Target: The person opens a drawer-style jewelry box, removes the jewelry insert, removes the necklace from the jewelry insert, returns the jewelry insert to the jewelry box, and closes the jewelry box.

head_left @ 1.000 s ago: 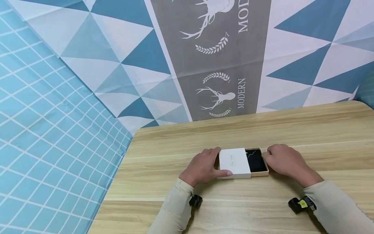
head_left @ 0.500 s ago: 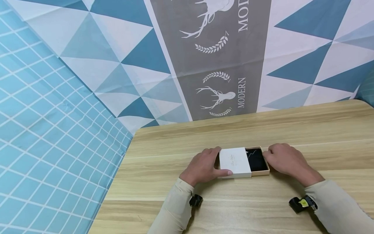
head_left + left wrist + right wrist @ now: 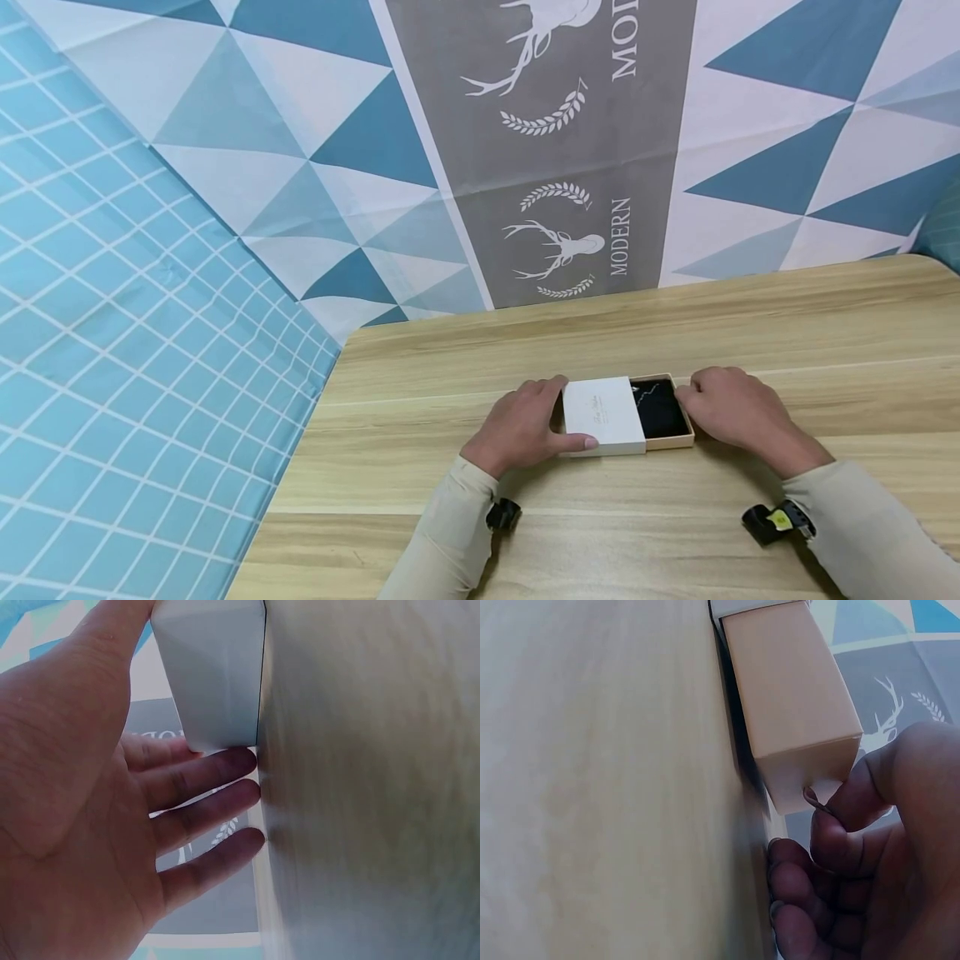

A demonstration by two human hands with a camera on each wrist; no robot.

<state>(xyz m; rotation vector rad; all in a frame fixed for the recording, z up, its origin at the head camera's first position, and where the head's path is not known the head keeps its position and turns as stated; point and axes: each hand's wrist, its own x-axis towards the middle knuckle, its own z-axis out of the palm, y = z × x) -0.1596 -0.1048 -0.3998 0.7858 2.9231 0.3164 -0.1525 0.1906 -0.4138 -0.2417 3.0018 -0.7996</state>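
Note:
A white cardboard box sleeve [image 3: 603, 417] with faint lettering lies flat on the table. My left hand [image 3: 521, 425] grips its left end, thumb along the near side and fingers around the far side. From the sleeve's right end sticks a tan box drawer [image 3: 670, 444], partly pulled out. Inside it a black pad [image 3: 662, 417] carries a thin silvery chain [image 3: 647, 395], part of it hidden under the sleeve. With thumb and forefinger my right hand [image 3: 731, 408] pinches a small ribbon loop [image 3: 812, 798] on the drawer's end face; its other fingers are curled.
The wooden table [image 3: 420, 383] runs under both arms. A patterned cloth with triangles and a grey deer panel [image 3: 558, 158] hangs behind it, and a blue gridded cloth [image 3: 150, 317] lies on the left. Each wrist wears a black camera [image 3: 502, 515].
The drawer has slid slightly further right out of the sleeve, the right hand moving with it. The left hand and sleeve have stayed almost still.

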